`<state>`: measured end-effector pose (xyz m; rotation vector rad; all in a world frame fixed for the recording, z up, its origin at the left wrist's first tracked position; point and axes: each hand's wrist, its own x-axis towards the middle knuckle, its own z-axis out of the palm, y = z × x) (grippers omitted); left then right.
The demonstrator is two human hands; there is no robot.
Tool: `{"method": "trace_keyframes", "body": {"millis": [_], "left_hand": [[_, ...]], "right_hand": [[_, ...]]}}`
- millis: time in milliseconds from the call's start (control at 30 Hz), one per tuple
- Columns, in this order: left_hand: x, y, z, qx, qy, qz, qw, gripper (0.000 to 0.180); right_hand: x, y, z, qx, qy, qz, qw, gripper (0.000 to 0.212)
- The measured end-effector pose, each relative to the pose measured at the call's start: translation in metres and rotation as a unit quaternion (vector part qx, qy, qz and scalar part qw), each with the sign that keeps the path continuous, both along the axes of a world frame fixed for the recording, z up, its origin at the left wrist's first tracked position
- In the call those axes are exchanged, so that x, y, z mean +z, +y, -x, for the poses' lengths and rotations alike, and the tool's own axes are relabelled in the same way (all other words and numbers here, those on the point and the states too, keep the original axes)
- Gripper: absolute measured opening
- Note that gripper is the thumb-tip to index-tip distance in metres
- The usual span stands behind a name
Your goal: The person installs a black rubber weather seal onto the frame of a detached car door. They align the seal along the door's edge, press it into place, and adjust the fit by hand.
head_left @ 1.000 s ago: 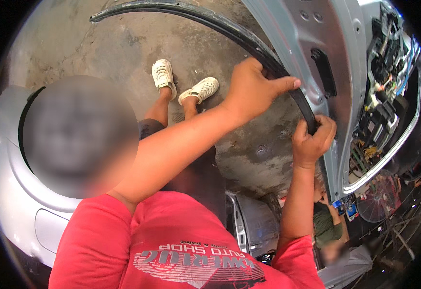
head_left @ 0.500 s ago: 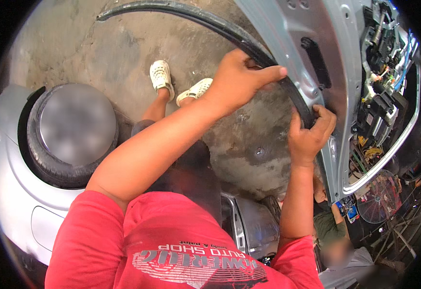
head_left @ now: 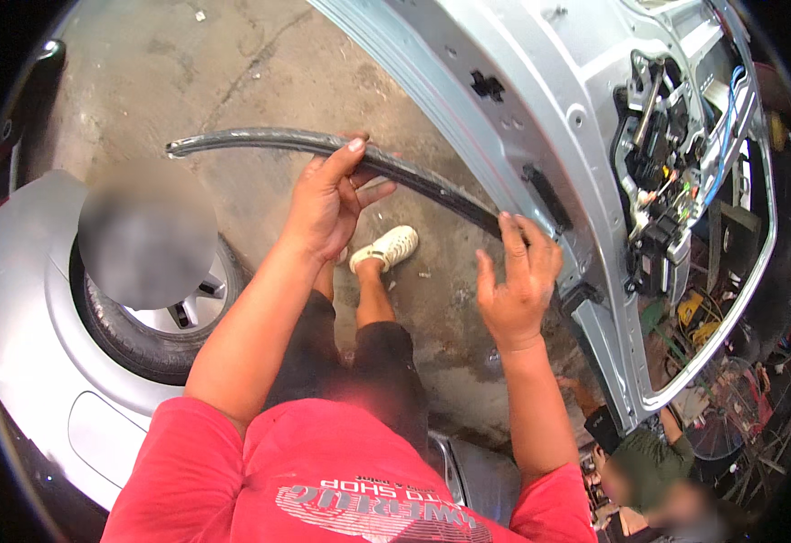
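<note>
A long, curved black weatherstrip (head_left: 431, 187) stretches across the view beside the bare silver car door (head_left: 585, 118). My left hand (head_left: 327, 204) grips it near the middle, thumb on top and fingers under it. At the strip's right end, my right hand (head_left: 522, 271) has its fingers stretched out and its thumb apart; the fingertips lie at or against that end, close to the door edge. The strip's far left end points out over the concrete floor.
A silver car with a wheel (head_left: 151, 348) stands at the left. Wires and black mechanisms (head_left: 662, 181) show inside the door's opening. A person in a dark green shirt (head_left: 653, 466) is at the lower right, near a fan (head_left: 717, 434) and clutter. Concrete floor (head_left: 259, 54) lies ahead.
The weatherstrip has moved left, and more of the door has come into view. My left hand has turned to show its palm. My right hand's fingers have loosened from the strip and spread.
</note>
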<state>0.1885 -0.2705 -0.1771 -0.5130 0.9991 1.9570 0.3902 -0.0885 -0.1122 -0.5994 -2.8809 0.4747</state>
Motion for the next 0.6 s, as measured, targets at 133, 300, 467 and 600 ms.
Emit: {"method": "trace_keyframes", "body": {"millis": [133, 300, 467, 600], "left_hand": [[0.011, -0.01, 0.013, -0.007, -0.018, -0.02, 1.0, 0.032], [0.028, -0.015, 0.02, -0.027, -0.013, -0.036, 0.999, 0.039], [0.029, -0.02, 0.017, -0.036, -0.005, -0.069, 0.997, 0.033], [0.038, -0.017, 0.02, -0.066, 0.001, -0.072, 0.995, 0.028]], "right_hand": [[-0.002, -0.006, 0.035, 0.019, 0.022, 0.033, 0.999, 0.043], [-0.018, -0.01, 0.034, 0.03, 0.041, 0.039, 0.998, 0.028], [-0.017, -0.012, 0.033, 0.012, 0.059, 0.045, 0.997, 0.036], [0.005, -0.004, 0.025, -0.019, 0.088, 0.07, 0.993, 0.053]]}}
